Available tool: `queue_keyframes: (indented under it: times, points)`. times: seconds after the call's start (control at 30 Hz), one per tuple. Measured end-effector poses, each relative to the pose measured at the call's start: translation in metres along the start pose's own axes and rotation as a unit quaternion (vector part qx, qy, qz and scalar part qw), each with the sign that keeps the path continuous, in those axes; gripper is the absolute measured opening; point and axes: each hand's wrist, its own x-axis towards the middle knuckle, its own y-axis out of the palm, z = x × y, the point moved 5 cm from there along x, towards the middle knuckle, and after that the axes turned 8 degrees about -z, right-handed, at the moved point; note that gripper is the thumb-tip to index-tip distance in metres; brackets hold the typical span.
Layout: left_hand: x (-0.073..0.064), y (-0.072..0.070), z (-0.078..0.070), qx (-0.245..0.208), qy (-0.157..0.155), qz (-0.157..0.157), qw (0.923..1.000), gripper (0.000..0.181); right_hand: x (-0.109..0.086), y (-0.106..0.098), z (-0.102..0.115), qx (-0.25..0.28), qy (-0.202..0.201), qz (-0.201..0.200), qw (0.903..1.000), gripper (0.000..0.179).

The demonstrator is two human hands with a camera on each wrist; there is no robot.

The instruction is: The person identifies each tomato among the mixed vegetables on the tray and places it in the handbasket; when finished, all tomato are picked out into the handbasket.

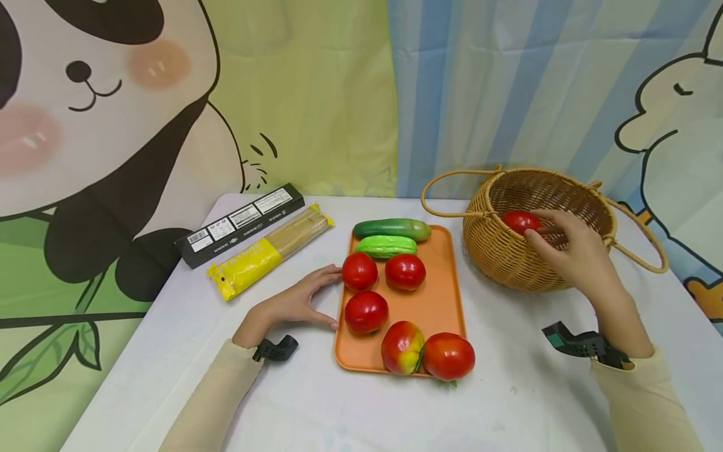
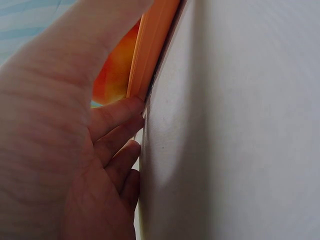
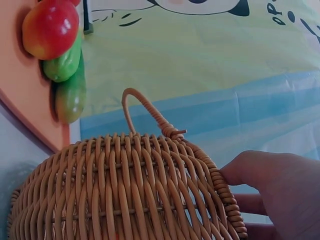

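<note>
In the head view my right hand is over the near rim of a wicker basket, holding a red tomato between thumb and fingers. The right wrist view shows this hand at the basket's rim; the tomato is hidden there. My left hand rests at the left edge of an orange tray, its thumb and fingers spread. On the tray lie several red tomatoes, one of them red and yellow, plus a dark green cucumber and a light green cucumber-like vegetable.
Left of the tray lie a yellow pack of noodles and a long black box. Two loop handles stick out from the basket's sides. A printed curtain hangs behind the white table.
</note>
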Motion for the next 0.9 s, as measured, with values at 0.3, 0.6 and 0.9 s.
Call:
queue_keyframes:
  times: [0.3,0.6,0.9]
  points:
    - [0.0,0.001,0.002,0.006,0.006,-0.002,1.0,0.098,-0.006,-0.003,0.007,0.024,-0.026,-0.034,0.9988,0.043]
    - [0.001,0.0,0.002,0.007,0.007,-0.004,0.9999,0.098,-0.011,-0.005,0.017,0.054,-0.052,-0.041,0.9963,0.041]
    - [0.0,0.0,0.002,0.006,0.007,-0.004,0.9999,0.098,-0.017,-0.014,0.028,0.136,-0.118,-0.158,0.9709,0.032]
